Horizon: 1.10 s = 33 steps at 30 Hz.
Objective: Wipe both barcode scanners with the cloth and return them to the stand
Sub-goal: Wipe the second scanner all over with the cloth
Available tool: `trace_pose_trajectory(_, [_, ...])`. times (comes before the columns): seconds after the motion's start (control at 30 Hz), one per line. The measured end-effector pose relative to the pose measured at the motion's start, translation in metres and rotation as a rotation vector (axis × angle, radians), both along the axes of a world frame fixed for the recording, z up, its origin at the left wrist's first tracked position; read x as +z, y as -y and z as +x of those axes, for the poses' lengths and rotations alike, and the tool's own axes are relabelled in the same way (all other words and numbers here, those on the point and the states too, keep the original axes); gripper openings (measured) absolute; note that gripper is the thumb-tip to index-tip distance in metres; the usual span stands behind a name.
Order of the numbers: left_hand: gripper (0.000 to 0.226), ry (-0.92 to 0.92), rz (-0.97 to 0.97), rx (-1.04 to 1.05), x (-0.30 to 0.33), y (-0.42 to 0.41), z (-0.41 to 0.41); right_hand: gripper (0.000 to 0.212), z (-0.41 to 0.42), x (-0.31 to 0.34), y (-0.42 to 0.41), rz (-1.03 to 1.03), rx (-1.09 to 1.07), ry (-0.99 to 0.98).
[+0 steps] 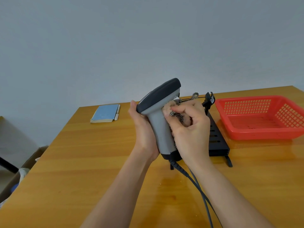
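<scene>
So the grey barcode scanner (160, 116) is up off the tabletop (98, 153), held roughly upright with its dark head tipped up and to the right. The left hand (143, 130) has its grip wrapped around the back of the handle, thumb tip resting up by the dark head. The right hand (189, 129) has its fingers curled tight on a bunched-up checkered cloth (176, 113), pressing it against the right side of the scanner just below the head, so that grip is closed on the cloth, not on the scanner itself. Two grey cables (202, 193) trail down from the scanner's base toward the near edge of the tabletop. Right behind the hands sits the black stand (217, 139), slotted, with a clip-like holder at its far end; most of it is hidden by the right hand. I can't pick out a second scanner for sure from this angle. A red plastic basket (263, 117) sits just to the right of the stand, and a blue notebook (105, 113) lies well off to the left.
</scene>
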<state>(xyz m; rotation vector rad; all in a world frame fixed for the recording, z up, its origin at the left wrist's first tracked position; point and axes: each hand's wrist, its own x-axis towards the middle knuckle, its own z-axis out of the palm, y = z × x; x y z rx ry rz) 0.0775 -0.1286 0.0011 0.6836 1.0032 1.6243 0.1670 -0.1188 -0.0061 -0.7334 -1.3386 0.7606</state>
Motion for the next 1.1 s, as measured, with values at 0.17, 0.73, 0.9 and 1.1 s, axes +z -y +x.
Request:
trace_pose_trajectory(0.17, [0.076, -0.02, 0.031, -0.011, 0.002, -0.001, -0.002, 0.016, -0.004, 0.0, 0.006, 0.065, 0.109, 0.058])
trace_pose_trajectory(0.73, [0.082, -0.004, 0.014, -0.022, 0.009, 0.005, 0.0, 0.029, 0.005, 0.005, -0.005, -0.38, 0.296, -0.243])
trace_pose_trajectory(0.9, [0.072, -0.006, -0.02, 0.014, 0.007, 0.003, 0.0, 0.033, 0.007, 0.003, -0.004, -0.353, 0.343, -0.223])
trace_pose_trajectory(1.1, [0.071, 0.004, -0.063, 0.067, 0.008, 0.002, -0.001, 0.021, 0.009, 0.005, 0.002, -0.229, 0.279, -0.052])
